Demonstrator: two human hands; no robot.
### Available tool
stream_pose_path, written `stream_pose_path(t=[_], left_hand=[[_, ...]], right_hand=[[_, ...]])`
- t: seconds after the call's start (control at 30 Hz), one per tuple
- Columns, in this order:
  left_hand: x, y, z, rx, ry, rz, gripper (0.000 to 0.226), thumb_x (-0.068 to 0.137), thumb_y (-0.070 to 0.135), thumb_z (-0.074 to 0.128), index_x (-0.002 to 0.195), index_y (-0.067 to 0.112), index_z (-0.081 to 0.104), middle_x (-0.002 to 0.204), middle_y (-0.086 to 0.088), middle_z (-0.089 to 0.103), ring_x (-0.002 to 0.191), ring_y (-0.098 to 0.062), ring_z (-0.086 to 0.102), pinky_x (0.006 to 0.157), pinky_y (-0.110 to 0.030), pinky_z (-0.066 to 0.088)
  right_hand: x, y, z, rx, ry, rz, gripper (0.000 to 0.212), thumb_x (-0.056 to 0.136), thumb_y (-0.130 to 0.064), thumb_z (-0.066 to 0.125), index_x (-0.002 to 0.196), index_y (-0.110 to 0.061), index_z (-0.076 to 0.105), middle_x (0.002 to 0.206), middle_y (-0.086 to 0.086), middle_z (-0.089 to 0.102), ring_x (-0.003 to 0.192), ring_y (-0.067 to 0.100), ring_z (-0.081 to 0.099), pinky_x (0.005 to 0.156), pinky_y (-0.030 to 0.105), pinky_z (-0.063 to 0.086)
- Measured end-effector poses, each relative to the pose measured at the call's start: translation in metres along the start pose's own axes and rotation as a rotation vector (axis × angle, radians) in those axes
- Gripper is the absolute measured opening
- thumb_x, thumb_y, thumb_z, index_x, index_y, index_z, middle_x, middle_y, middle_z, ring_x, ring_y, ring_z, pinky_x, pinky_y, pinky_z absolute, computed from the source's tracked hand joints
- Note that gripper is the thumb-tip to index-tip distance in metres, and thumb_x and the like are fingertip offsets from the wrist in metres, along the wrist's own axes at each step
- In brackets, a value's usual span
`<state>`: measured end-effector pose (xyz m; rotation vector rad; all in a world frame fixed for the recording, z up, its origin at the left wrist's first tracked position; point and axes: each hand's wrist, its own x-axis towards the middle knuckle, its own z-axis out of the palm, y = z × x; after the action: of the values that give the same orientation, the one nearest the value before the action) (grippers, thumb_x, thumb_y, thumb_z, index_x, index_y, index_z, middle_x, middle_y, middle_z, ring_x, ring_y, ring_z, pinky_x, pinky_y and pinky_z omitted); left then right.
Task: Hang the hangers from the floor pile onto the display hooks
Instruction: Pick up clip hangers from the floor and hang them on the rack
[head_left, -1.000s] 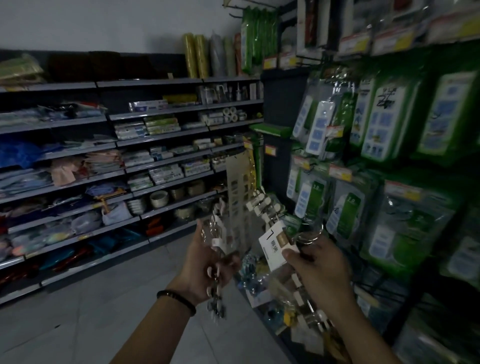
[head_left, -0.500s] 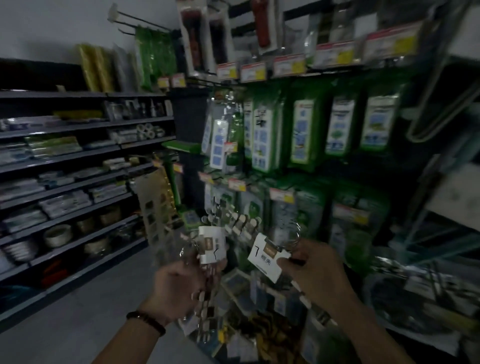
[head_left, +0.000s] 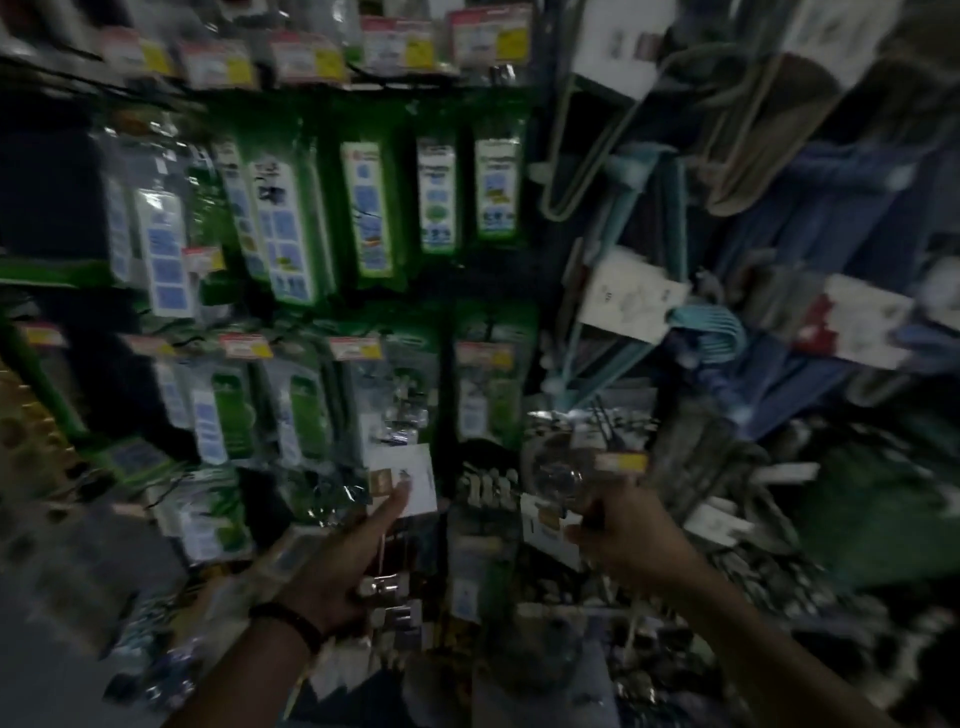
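Right hand (head_left: 621, 530) grips a clear-wrapped clip hanger pack (head_left: 563, 470) up near the yellow-tagged display hook (head_left: 621, 461); left hand (head_left: 345, 558) clutches another pack w/ white card (head_left: 408, 478). Dim, blurry: we could miss the hook & drop it.

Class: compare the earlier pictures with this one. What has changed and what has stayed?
The view swung right, from the aisle shelves to the hook wall. The hands separated: left hand keeps its clip hangers, right hand lifts its packet toward the hooks. Both grips stay.
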<state>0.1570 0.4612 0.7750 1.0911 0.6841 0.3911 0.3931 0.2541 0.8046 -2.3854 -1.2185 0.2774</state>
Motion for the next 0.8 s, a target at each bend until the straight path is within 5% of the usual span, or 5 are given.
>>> stream_pose_path(t=[0.1,0.27,0.5,0.67,0.8], left_hand=[[0.010,-0.024,0.052,-0.011,-0.082,-0.038,0.025,0.098,0.046,0.060,0.106,0.030,0.078,0.115,0.001,0.077,0.091,-0.020,0.077,0.079,-0.037,0.058],[0.055,-0.064,0.109,-0.194,-0.115,-0.152,0.051,0.098,0.047,0.063,0.135,0.011,0.068,0.130,-0.025,0.070,0.120,-0.041,0.069,0.103,-0.053,0.054],[0.123,-0.054,0.173,-0.288,-0.132,-0.050,0.083,0.085,0.057,0.077,0.149,0.008,0.055,0.142,-0.028,0.061,0.119,-0.043,0.066,0.106,-0.062,0.049],[0.154,-0.059,0.199,-0.313,-0.151,-0.072,0.063,0.108,0.052,0.037,0.107,0.009,0.083,0.115,-0.023,0.076,0.096,-0.040,0.077,0.104,-0.063,0.046],[0.162,-0.063,0.207,-0.384,-0.197,-0.065,0.070,0.108,0.056,0.030,0.116,0.007,0.080,0.124,-0.023,0.073,0.109,-0.042,0.073,0.103,-0.063,0.050]], right_hand=[[-0.020,0.047,0.005,0.000,0.039,0.109,0.012,0.084,-0.030,0.080,0.084,-0.022,0.070,0.076,-0.009,0.067,0.071,0.006,0.064,0.066,0.032,0.054],[-0.026,0.116,0.005,0.021,0.027,0.242,0.023,0.084,-0.030,0.084,0.106,-0.031,0.078,0.097,-0.006,0.075,0.082,0.010,0.071,0.076,0.035,0.062],[0.031,0.182,0.006,-0.097,-0.035,0.142,0.030,0.090,-0.029,0.079,0.119,-0.032,0.077,0.113,-0.005,0.076,0.089,0.010,0.067,0.070,0.021,0.047],[0.074,0.213,0.021,-0.027,-0.041,0.108,0.023,0.095,-0.028,0.072,0.117,-0.023,0.076,0.111,0.001,0.075,0.091,0.018,0.067,0.071,0.026,0.046],[0.096,0.223,0.032,0.010,-0.049,0.095,0.029,0.096,-0.033,0.071,0.124,-0.028,0.073,0.123,-0.002,0.071,0.095,0.018,0.066,0.079,0.028,0.053]])
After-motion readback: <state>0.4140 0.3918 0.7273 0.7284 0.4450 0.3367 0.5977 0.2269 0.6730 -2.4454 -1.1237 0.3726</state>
